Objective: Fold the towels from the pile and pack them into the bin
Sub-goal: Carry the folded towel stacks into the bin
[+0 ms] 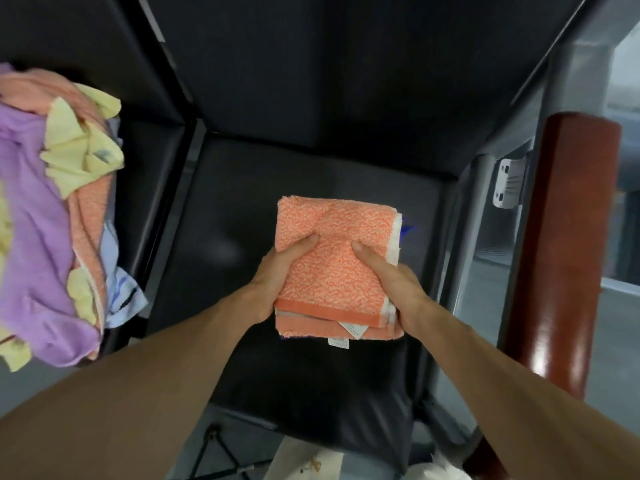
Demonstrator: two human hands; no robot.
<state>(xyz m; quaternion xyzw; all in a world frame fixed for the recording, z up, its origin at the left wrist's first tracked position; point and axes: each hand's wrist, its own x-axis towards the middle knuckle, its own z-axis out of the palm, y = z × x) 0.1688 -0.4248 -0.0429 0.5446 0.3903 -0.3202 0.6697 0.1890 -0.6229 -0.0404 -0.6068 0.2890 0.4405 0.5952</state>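
Observation:
A folded orange-and-white patterned towel hangs over the open black bin, held flat between both hands. My left hand grips its left edge with the thumb on top. My right hand grips the right edge, thumb pressed on the cloth. Beneath the towel a blue or purple edge shows; I cannot tell what it belongs to. White labels hang from the towel's near edge. The pile of unfolded towels, purple, yellow, orange and light blue, lies at the left.
The bin's dark walls rise around the towel, and its tall back flap stands behind. A reddish-brown wooden post stands at the right beside a grey frame. White items lie on the floor at the bottom edge.

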